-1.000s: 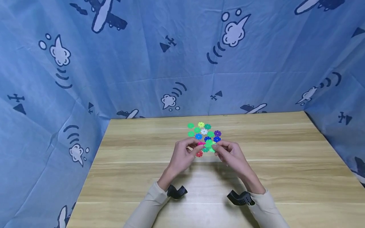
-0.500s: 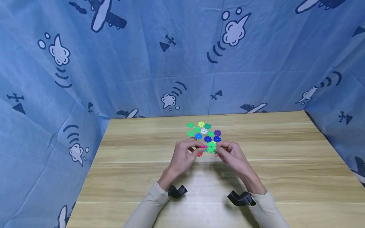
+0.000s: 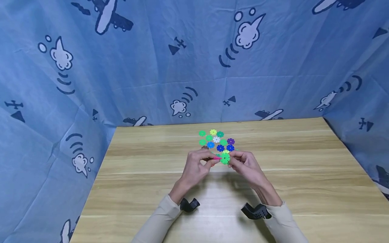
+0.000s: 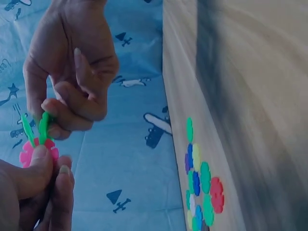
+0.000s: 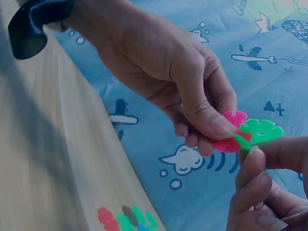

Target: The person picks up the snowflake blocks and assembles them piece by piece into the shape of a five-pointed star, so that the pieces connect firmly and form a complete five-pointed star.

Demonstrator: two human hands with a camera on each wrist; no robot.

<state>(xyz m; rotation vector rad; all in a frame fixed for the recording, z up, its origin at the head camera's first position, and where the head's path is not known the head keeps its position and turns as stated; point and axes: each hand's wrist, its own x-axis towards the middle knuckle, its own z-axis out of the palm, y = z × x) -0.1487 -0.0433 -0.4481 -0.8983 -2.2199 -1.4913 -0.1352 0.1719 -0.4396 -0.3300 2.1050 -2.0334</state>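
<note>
Pink disc and green discs meet above the table

Left hand pinches the pink disc; right hand pinches the green discs at its three o'clock; they touch, but whether fully slotted I cannot tell; many loose discs lie flat at twelve o'clock, not joined; lettering-like marks at two o'clock, right wrist view, are too small to read.

pink disc, green discs, plane-patterned blue curtain
</note>
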